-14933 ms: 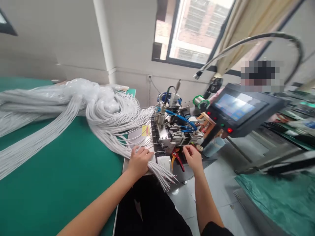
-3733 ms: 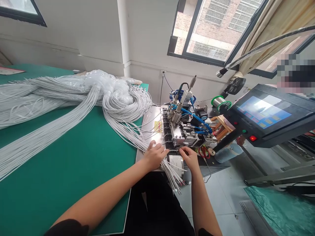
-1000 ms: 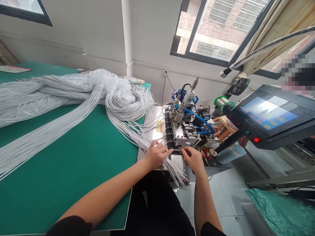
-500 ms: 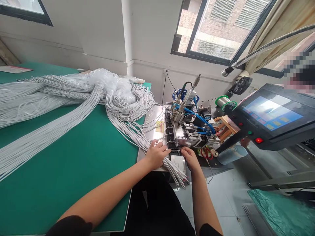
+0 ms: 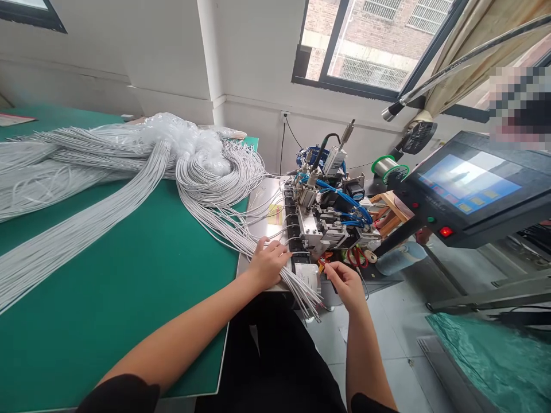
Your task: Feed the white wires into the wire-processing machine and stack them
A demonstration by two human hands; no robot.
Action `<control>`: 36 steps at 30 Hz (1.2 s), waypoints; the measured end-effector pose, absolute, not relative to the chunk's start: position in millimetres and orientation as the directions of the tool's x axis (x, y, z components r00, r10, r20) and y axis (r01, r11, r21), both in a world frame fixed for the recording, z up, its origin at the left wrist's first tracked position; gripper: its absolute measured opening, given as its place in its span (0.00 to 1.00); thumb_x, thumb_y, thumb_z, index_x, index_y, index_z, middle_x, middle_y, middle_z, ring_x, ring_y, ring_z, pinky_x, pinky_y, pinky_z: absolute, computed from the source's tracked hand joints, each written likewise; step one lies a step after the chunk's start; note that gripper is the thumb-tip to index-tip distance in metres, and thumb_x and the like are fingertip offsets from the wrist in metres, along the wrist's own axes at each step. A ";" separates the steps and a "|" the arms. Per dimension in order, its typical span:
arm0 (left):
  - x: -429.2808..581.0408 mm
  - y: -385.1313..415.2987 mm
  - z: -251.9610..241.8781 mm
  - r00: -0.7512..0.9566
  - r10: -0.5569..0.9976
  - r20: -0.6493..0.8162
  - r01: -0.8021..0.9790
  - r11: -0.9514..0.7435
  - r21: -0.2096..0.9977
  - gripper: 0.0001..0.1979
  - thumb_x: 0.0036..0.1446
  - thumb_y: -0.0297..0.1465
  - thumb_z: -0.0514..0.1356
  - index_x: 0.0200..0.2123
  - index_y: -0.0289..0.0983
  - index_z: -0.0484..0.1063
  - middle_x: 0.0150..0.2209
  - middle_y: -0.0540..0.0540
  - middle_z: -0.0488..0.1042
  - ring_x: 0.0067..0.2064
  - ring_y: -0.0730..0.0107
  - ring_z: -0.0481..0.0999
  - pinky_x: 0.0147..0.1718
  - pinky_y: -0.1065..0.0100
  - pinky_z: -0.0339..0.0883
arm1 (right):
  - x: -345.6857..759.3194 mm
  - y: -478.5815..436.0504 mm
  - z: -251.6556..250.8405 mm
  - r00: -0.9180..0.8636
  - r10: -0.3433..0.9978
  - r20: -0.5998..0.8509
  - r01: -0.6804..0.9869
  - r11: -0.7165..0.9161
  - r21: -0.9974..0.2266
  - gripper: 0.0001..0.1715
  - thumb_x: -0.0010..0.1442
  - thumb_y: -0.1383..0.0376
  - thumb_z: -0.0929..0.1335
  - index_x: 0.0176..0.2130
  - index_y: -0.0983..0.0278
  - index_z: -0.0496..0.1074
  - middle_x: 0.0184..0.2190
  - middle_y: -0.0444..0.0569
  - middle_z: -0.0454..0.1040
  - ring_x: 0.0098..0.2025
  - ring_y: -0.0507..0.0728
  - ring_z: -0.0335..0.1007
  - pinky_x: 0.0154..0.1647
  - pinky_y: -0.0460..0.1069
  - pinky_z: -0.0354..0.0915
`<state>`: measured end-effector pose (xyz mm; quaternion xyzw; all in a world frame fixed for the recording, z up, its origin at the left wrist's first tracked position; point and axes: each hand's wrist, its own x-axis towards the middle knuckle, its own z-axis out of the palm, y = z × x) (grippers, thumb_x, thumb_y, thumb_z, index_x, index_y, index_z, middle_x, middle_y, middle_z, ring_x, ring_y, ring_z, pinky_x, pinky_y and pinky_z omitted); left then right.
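My left hand [image 5: 269,264] lies over a bundle of white cables [image 5: 297,287], its fingers curled. One cable runs from near its fingertips into the black slotted strip [image 5: 293,229] along the machine [image 5: 318,212]. The loose cable ends, some reddish, fan out past the strip's near end. My right hand [image 5: 346,284] is apart from the cables, to the right of a pale curved plate [image 5: 307,275]. Its fingers are closed on a small tool [image 5: 322,263] with orange-red and dark parts; the grip hides what kind it is.
A green table [image 5: 129,258] carries long white cable bundles and clear plastic bags [image 5: 172,135]. Red-handled scissors [image 5: 356,256], a wire spool [image 5: 388,167] and a control screen [image 5: 469,180] stand at the right. A lamp arm [image 5: 451,63] reaches overhead.
My right hand has left the cable end at the machine and moved right and down, now with the orange-red tool in its fingers. My left hand stays on the cables.
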<state>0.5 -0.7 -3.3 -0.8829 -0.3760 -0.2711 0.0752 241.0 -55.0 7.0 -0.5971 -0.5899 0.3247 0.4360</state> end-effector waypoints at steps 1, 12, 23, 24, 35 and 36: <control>0.6 -0.9 -3.0 0.565 0.627 0.536 0.709 -0.702 0.073 0.15 0.51 0.23 0.56 0.43 0.40 0.73 0.43 0.44 0.75 0.47 0.59 0.70 0.53 0.52 0.50 | 240.6 -62.8 14.0 0.017 0.992 0.128 0.465 0.105 -0.879 0.18 0.58 0.51 0.67 0.28 0.62 0.71 0.21 0.45 0.66 0.22 0.52 0.57 0.24 0.48 0.54; 1.4 -0.8 -3.8 0.552 0.597 0.582 0.713 -0.700 0.041 0.16 0.51 0.23 0.57 0.44 0.40 0.72 0.45 0.44 0.75 0.47 0.60 0.71 0.52 0.52 0.50 | 219.1 -79.5 29.4 -0.293 0.952 0.093 0.573 0.253 -0.779 0.15 0.62 0.56 0.65 0.31 0.63 0.73 0.27 0.48 0.71 0.29 0.54 0.64 0.29 0.48 0.58; -0.1 -2.7 -1.3 0.503 0.459 0.732 0.703 -0.710 -0.038 0.19 0.56 0.19 0.50 0.47 0.38 0.72 0.37 0.47 0.77 0.36 0.69 0.74 0.51 0.57 0.52 | 226.1 -18.4 9.3 0.115 0.982 0.149 0.247 0.117 -0.962 0.19 0.54 0.50 0.70 0.31 0.64 0.71 0.24 0.44 0.67 0.26 0.52 0.60 0.27 0.46 0.58; 0.3 -2.8 -1.2 0.503 0.448 0.739 0.700 -0.713 -0.043 0.18 0.56 0.19 0.50 0.44 0.37 0.73 0.34 0.48 0.77 0.34 0.70 0.74 0.50 0.57 0.53 | 223.5 -15.4 9.7 0.114 0.982 0.150 0.219 0.123 -0.968 0.19 0.54 0.50 0.70 0.31 0.64 0.70 0.23 0.43 0.66 0.24 0.51 0.59 0.25 0.46 0.57; 1.5 -0.5 -2.3 0.574 0.433 0.695 0.646 -0.761 -0.059 0.18 0.56 0.18 0.49 0.42 0.39 0.73 0.26 0.52 0.72 0.28 0.73 0.71 0.52 0.57 0.51 | 225.3 -13.5 6.1 0.039 0.977 0.208 0.303 0.187 -0.935 0.15 0.57 0.54 0.68 0.30 0.64 0.70 0.23 0.44 0.66 0.24 0.52 0.58 0.26 0.46 0.56; 1.3 -0.7 -2.0 0.579 0.449 0.681 0.650 -0.758 -0.053 0.19 0.54 0.18 0.50 0.43 0.39 0.72 0.26 0.52 0.72 0.29 0.72 0.71 0.52 0.56 0.51 | 228.2 -13.2 4.7 0.052 0.971 0.235 0.385 0.198 -0.901 0.15 0.57 0.54 0.68 0.30 0.64 0.70 0.24 0.45 0.68 0.25 0.53 0.60 0.28 0.47 0.57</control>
